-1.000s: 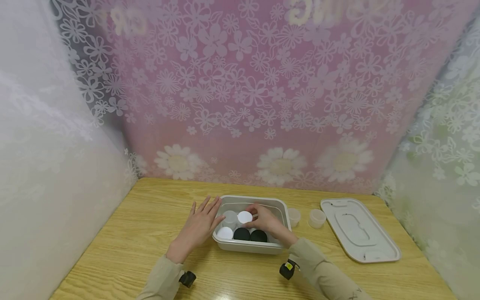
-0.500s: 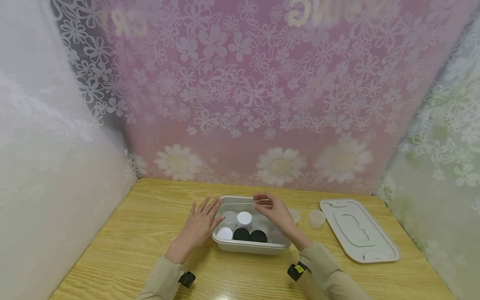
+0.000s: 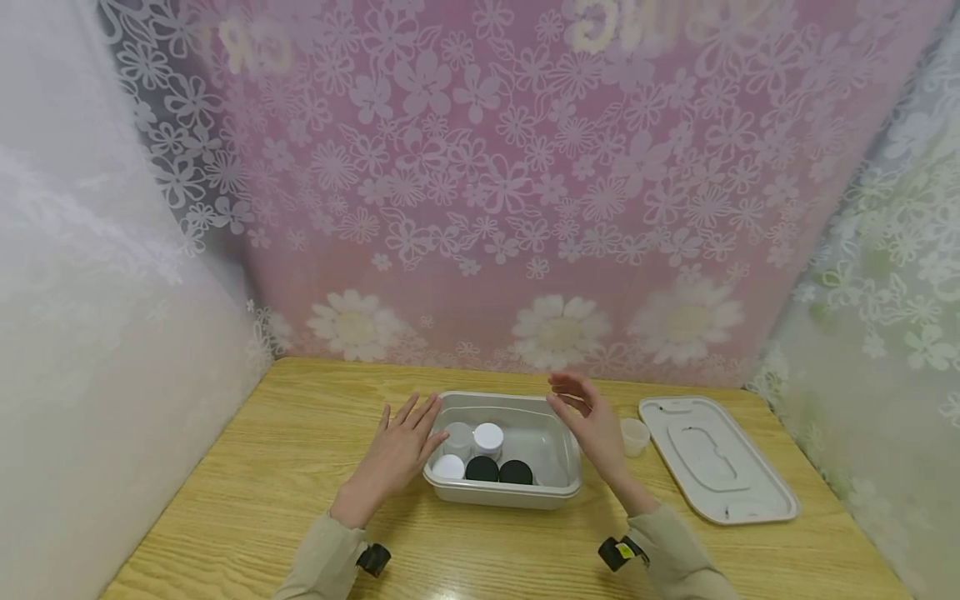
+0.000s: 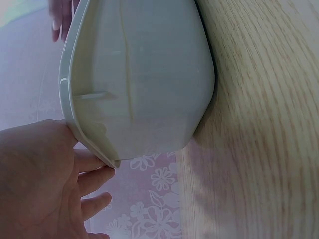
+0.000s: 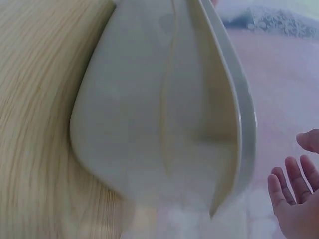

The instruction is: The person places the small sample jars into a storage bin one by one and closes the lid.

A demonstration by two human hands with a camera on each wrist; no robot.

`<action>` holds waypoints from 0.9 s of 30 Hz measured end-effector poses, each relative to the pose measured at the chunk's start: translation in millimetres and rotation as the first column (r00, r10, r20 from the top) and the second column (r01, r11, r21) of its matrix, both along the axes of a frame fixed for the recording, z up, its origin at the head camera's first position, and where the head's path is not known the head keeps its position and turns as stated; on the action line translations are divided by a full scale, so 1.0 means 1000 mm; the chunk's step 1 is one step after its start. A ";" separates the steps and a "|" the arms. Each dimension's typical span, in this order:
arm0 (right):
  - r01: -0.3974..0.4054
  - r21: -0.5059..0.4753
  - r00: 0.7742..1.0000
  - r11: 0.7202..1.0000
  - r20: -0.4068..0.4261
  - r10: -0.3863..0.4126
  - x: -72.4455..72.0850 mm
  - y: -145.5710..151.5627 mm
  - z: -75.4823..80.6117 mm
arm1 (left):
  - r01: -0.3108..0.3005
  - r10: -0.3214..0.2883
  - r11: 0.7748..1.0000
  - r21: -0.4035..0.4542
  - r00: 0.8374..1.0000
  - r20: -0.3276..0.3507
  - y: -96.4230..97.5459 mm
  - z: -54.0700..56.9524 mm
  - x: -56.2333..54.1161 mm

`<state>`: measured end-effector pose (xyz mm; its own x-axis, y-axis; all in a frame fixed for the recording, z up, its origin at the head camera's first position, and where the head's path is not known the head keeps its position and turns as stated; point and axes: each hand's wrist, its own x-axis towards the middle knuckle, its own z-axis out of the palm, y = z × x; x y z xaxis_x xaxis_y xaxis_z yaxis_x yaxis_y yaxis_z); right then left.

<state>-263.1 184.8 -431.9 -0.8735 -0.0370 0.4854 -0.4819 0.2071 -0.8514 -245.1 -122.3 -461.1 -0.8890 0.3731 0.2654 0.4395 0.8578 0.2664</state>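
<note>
Desk [image 3: 247, 467] bearing pale bin [image 3: 502, 497], left hand [image 3: 397, 454] straight-fingered against its left rim, right hand [image 3: 592, 429] empty, loosely bent near the right, black-topped jars [image 3: 482, 469] and white-topped jars [image 3: 488, 438] inside.

Right hand [image 3: 595, 427] off white-lidded jar [image 3: 488, 439], shifted rightward to box [image 3: 504, 497]'s right rim; nearer clear cup now hidden, probably behind hand.
</note>
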 end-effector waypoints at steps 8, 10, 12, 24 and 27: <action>0.108 -0.024 0.993 0.994 -0.054 -0.109 0.003 0.039 -0.005 | -0.002 0.002 1.000 -0.003 1.000 0.012 0.000 0.001 0.001; 0.130 -0.023 0.990 0.991 -0.050 -0.131 0.005 0.049 -0.005 | -0.002 0.002 1.000 -0.003 1.000 0.013 0.000 0.001 0.001; 0.152 -0.011 0.987 0.988 -0.046 -0.153 0.007 0.059 -0.006 | 0.000 0.000 1.000 -0.001 1.000 0.010 0.000 0.001 0.001; 0.288 0.135 0.944 0.948 0.129 -0.305 0.004 0.117 -0.038 | 0.002 -0.003 1.000 -0.003 1.000 -0.015 -0.001 0.000 0.001; 0.277 0.195 0.936 0.941 0.166 -0.310 0.006 0.124 -0.042 | 0.004 -0.004 1.000 -0.004 1.000 -0.015 0.000 0.000 0.001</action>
